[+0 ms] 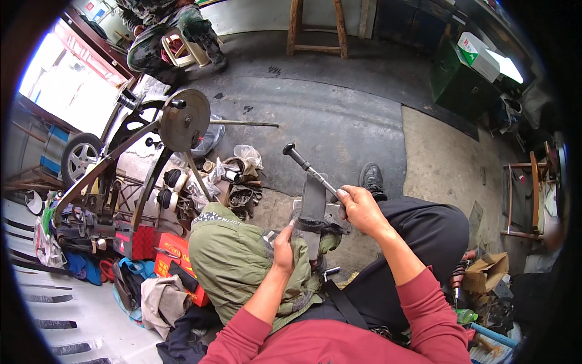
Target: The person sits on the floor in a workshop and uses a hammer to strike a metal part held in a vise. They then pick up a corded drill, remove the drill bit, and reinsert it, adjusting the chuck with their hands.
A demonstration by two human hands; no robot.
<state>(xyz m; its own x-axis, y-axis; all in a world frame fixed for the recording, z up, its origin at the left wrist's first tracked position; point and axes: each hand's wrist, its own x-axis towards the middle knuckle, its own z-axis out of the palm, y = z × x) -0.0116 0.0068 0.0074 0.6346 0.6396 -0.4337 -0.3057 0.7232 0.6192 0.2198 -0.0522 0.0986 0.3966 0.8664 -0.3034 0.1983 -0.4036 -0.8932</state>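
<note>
My right hand (361, 210) is closed around a tool (320, 175) with a silver shaft and a black, knob-ended section that points away up to the left. My left hand (283, 250) grips the side of a long grey flat piece (313, 203) standing between my knees. Dark bunched material (312, 225) wraps around its middle, close to my left thumb. The tool's shaft passes just above the upper end of the grey piece. A green cloth (227, 261) covers my left thigh.
At left stands a hand-cranked machine with a big round wheel (185, 120). Bagged spools and parts (200, 182) lie beside it, near a red box (176, 267). A person (163, 39) sits at the far left. A wooden stool (318, 48) stands behind; a cardboard box (487, 272) is at right.
</note>
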